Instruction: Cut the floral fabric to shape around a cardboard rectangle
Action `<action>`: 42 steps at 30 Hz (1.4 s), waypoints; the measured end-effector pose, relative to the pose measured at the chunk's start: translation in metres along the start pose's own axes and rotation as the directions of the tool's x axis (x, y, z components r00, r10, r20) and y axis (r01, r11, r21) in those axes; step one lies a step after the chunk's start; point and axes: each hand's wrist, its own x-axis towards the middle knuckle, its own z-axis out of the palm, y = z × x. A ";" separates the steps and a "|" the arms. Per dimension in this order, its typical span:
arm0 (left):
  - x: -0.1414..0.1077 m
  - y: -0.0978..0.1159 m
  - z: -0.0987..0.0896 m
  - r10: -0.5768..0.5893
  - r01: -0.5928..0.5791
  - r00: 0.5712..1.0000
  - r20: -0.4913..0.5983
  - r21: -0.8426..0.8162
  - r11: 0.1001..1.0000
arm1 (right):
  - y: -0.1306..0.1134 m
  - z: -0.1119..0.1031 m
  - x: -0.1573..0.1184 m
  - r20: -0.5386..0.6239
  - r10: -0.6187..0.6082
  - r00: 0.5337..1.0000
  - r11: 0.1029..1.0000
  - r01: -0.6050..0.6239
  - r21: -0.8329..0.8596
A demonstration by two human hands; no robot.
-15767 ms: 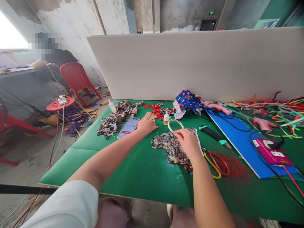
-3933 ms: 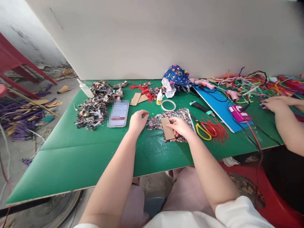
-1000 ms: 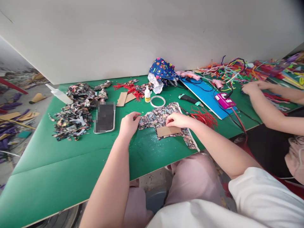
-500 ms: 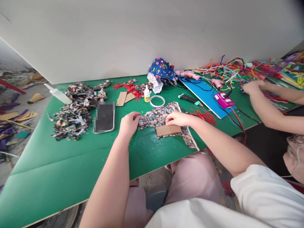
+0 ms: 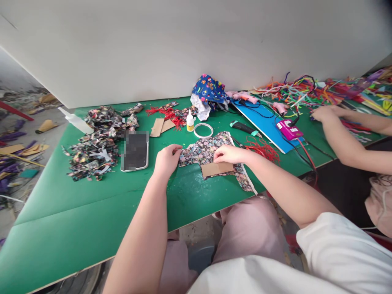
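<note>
1. Basically, a brown cardboard strip [image 5: 217, 169] lies flat on a piece of floral fabric [image 5: 202, 149], near the fabric's edge on the wearer's side, all on the green desk [image 5: 131, 208].
2. Strip's long axis runs roughly left to right, right end angled slightly away from the wearer.
3. Right hand [image 5: 232, 154] is the nearer one: fingertips bunched at the strip's far long edge, around its middle, so the strip lies on the wearer's side of that grip.
4. Right grip is narrow and touches the strip; cannot tell whether it pinches or only presses.
5. Left hand [image 5: 168, 158] sits beyond the strip's left end, apart from it, at the fabric's left tip. Fingers curled, grip narrow; cannot tell if it pinches cloth.
6. Beyond the fabric: white ring [image 5: 202, 138], small glue-type bottle [image 5: 190, 123] standing upright just past it.
7. Left side: dark-screened phone [image 5: 136, 151], heap of floral scraps [image 5: 92, 157].
8. Right side: utility knife [image 5: 243, 128], red threads [image 5: 267, 151]. Co-worker's hand [image 5: 324, 113] well apart, farther right.
</note>
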 end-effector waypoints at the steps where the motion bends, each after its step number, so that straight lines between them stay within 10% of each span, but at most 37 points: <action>1: 0.000 0.000 0.000 -0.001 0.001 1.000 0.002 -0.001 1.000 | 0.000 0.001 0.000 -0.003 0.006 1.000 1.000 -0.006 -0.001; 42: -0.001 0.001 0.000 0.036 -0.036 0.999 -0.006 0.089 0.995 | 0.002 0.006 -0.006 -0.144 0.029 0.989 0.999 -0.023 0.040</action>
